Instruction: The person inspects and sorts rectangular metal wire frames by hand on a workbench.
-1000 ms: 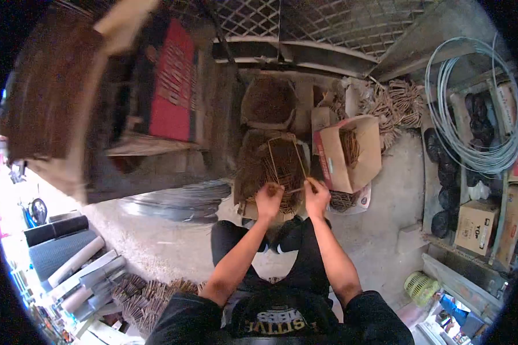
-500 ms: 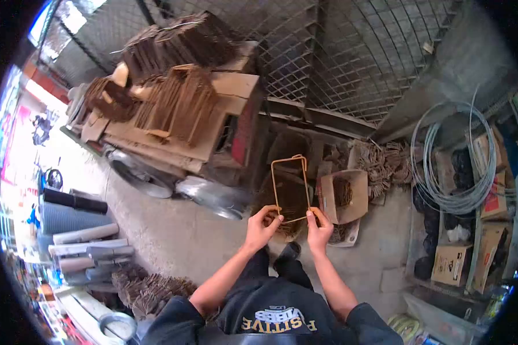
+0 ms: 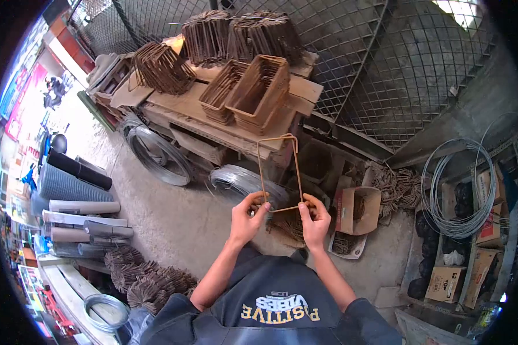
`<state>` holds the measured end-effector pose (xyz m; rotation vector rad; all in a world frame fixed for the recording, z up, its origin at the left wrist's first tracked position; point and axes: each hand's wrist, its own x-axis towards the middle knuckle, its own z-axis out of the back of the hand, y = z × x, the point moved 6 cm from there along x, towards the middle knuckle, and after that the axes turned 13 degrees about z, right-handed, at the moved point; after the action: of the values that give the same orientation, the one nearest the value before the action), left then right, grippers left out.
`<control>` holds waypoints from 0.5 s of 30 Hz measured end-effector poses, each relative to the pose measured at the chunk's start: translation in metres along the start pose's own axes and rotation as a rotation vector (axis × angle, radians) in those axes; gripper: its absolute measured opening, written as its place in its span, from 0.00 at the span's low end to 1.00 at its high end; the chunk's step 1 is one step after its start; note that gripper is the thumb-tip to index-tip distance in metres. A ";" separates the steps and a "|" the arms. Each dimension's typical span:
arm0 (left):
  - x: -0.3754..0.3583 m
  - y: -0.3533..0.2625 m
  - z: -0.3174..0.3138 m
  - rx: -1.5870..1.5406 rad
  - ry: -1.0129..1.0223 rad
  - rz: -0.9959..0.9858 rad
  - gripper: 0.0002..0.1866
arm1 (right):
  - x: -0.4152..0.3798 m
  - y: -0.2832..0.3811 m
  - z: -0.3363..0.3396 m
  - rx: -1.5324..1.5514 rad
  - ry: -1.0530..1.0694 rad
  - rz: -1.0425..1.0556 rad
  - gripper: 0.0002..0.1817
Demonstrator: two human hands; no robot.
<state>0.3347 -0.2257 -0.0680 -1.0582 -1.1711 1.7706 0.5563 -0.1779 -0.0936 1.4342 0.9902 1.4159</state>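
A rust-coloured rectangular wire stirrup (image 3: 298, 172) stands upright in front of my chest, its bent overlapping ends at the top right corner. My left hand (image 3: 250, 217) pinches its lower left corner between thumb and fingers. At the lower right corner, my right hand (image 3: 314, 222) pinches it the same way. Beyond the stirrup is a wooden bench (image 3: 175, 113) carrying stacks of similar rusty stirrups (image 3: 265, 95). Another bundle of stirrups (image 3: 162, 69) leans at the bench's left, with more bundles (image 3: 265, 34) along the back.
Shiny wire coils (image 3: 155, 155) lie under the bench. A cardboard box (image 3: 360, 210) and tied stirrup bundles (image 3: 394, 187) are on the floor to the right, near a shelf with a hanging wire coil (image 3: 460, 190). Mesh rolls (image 3: 77, 190) and more bundles (image 3: 149, 282) lie left.
My view has turned left toward the bench, whose stacks now show sharply. Both hands still hold the stirrup, which has shifted slightly left and up in view.
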 end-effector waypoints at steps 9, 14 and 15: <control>0.086 -0.037 0.164 0.003 0.024 -0.147 0.16 | 0.028 0.055 -0.170 -0.152 0.019 0.394 0.11; 0.148 -0.068 0.220 0.029 0.122 -0.197 0.18 | 0.059 0.095 -0.238 -0.314 0.023 0.614 0.13; 0.162 -0.075 0.227 0.062 0.150 -0.190 0.18 | 0.065 0.098 -0.247 -0.344 0.018 0.612 0.13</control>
<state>0.0763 -0.1315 0.0199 -0.9908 -1.0799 1.5439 0.3085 -0.1343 0.0142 1.5216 0.2842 1.9242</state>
